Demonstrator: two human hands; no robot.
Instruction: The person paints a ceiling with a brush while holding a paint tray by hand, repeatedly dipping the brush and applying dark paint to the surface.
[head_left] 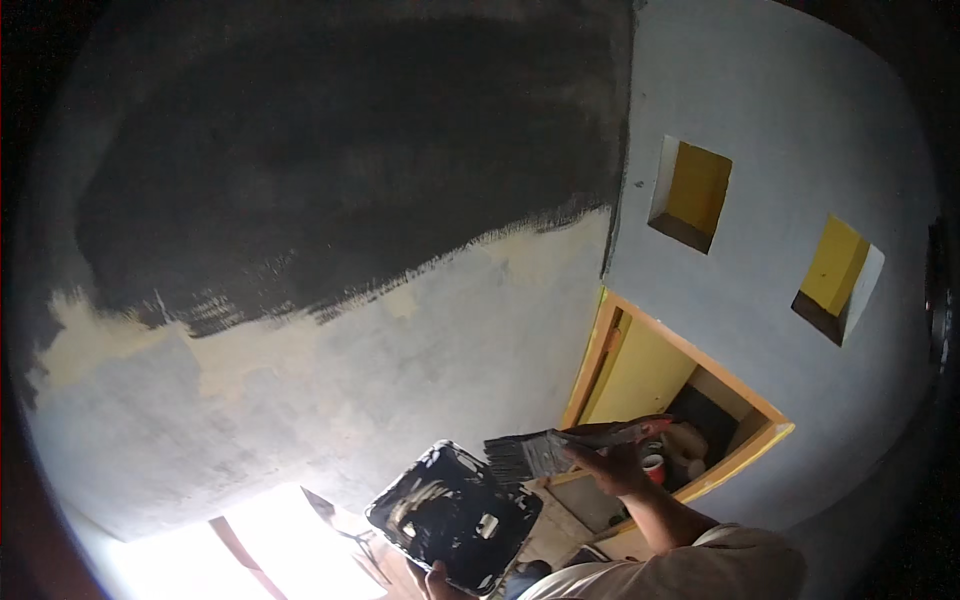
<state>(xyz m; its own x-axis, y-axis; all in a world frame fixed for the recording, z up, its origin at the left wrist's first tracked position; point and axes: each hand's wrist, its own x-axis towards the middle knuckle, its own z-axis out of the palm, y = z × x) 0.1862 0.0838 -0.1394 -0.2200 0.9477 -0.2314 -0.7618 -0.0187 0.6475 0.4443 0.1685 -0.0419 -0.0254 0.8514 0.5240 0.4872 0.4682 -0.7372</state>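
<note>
My right hand (618, 470) is closed round the handle of a wide paintbrush (540, 455), whose dark, paint-loaded bristles point left. Just below and left of the bristles is a square, shallow paint tray (415, 485), its inside smeared with black paint and some pale patches showing through. At its lower edge, my left hand (437, 582) grips it, thumb on the rim. Whether the bristles touch the tray I cannot tell. Before me rises a wall (380, 190), dark grey-black above and bare pale grey and cream below, with a ragged brushed border between.
On the right, a blue-grey wall (770, 120) holds two yellow-backed niches (700, 190). Below them is an orange-yellow door frame (700, 350), with a red-and-white cup (653, 467) and other items seen through it. Bright light enters at a lower-left opening (250, 560).
</note>
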